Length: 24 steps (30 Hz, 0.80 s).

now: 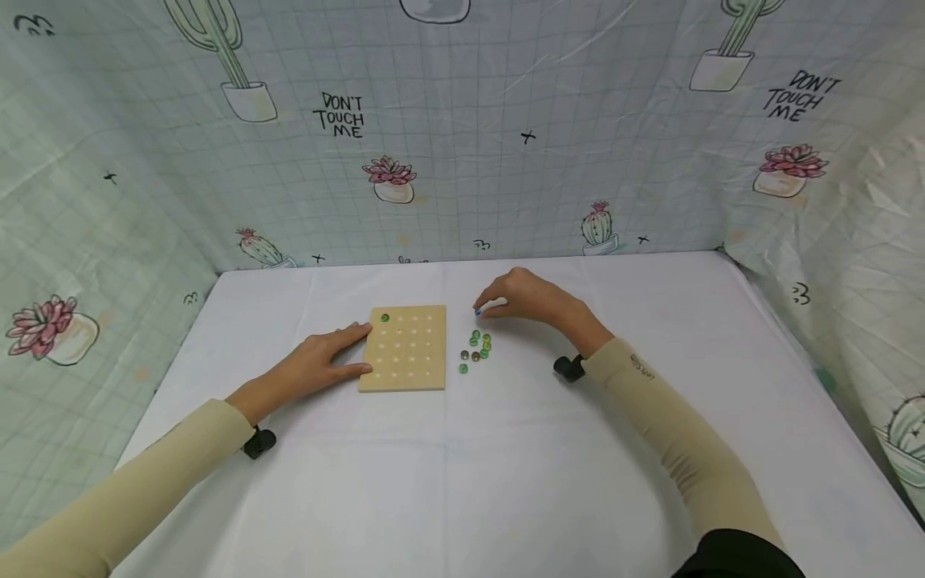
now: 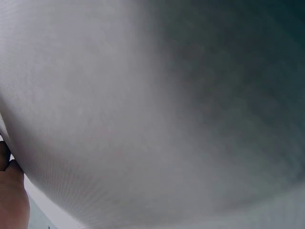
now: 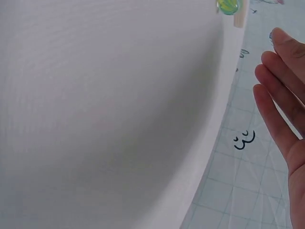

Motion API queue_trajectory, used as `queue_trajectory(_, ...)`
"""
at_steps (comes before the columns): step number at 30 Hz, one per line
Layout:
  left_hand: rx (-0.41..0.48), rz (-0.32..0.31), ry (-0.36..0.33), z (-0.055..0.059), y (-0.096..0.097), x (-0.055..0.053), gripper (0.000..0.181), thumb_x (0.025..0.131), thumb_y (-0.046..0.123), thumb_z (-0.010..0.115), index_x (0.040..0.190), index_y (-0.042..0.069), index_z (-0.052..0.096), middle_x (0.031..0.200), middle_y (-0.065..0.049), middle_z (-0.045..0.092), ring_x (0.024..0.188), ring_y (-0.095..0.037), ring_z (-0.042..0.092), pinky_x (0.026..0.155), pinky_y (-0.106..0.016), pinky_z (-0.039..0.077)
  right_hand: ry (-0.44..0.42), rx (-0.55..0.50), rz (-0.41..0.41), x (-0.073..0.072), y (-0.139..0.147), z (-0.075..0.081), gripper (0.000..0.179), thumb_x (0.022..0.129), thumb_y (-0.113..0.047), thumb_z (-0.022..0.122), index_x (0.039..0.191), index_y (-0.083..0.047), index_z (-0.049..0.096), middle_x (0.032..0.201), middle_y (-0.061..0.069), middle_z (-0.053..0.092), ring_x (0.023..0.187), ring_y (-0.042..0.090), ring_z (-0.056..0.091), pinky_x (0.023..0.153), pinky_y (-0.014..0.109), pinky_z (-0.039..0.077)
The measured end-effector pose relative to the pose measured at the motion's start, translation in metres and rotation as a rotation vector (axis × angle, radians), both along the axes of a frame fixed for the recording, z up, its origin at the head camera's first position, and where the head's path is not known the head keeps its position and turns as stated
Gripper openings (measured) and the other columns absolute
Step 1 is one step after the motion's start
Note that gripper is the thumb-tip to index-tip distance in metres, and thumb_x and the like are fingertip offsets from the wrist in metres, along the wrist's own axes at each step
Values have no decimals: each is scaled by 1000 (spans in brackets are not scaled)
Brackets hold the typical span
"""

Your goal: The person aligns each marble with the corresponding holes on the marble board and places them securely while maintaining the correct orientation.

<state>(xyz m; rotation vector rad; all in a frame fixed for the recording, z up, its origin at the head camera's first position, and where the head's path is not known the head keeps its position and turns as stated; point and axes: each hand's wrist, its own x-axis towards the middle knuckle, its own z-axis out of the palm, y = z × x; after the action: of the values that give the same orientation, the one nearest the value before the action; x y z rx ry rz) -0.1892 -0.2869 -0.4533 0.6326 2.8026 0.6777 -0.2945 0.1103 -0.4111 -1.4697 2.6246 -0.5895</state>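
My left hand [image 1: 323, 355] rests against the left edge of a square, pale wooden board [image 1: 437, 361], its fingers stretched out and the thumb lower down. Rows of small round hollows cover the board, and one green marble [image 1: 385, 318] sits in a hollow near its upper left corner. Right of the board, my right hand [image 1: 531, 297] pinches a small blue marble [image 1: 478, 311] between thumb and fingertips. In the right wrist view that hand [image 3: 290, 100] shows its other fingers loosely extended. Only a sliver of the left hand [image 2: 13, 200] appears in the left wrist view.
Several loose marbles [image 1: 475, 334], green, yellowish and brownish, lie between the board and my right hand. A white cloth [image 1: 506, 466] covers the table. Printed fabric curtains [image 1: 462, 160] rise behind it and at both sides.
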Motion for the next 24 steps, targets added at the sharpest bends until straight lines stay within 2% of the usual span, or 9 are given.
queue_trajectory(8, -14, 6, -11, 3, 2, 0, 87, 91, 59, 69, 159, 15, 37, 161, -15, 37, 148, -37, 35, 116, -57, 36, -51, -99, -50, 3, -2, -1, 22, 87, -15, 83, 108, -12, 82, 105, -1, 78, 97, 17, 74, 85, 37, 61)
queue_trajectory(16, -10, 8, -12, 3, 2, 0, 87, 91, 58, 70, 159, 14, 37, 161, -16, 36, 148, -38, 35, 116, -58, 35, -54, -192, -60, 6, -10, -1, 20, 89, -17, 81, 109, -12, 81, 105, -1, 78, 97, 15, 74, 84, 38, 61)
queue_trajectory(24, -5, 8, -1, 4, 2, 0, 86, 92, 56, 70, 159, 14, 38, 160, -17, 37, 147, -39, 36, 115, -58, 36, -76, -241, -131, 8, -18, 2, 22, 91, -21, 79, 110, -12, 81, 107, 0, 78, 99, 15, 74, 85, 40, 61)
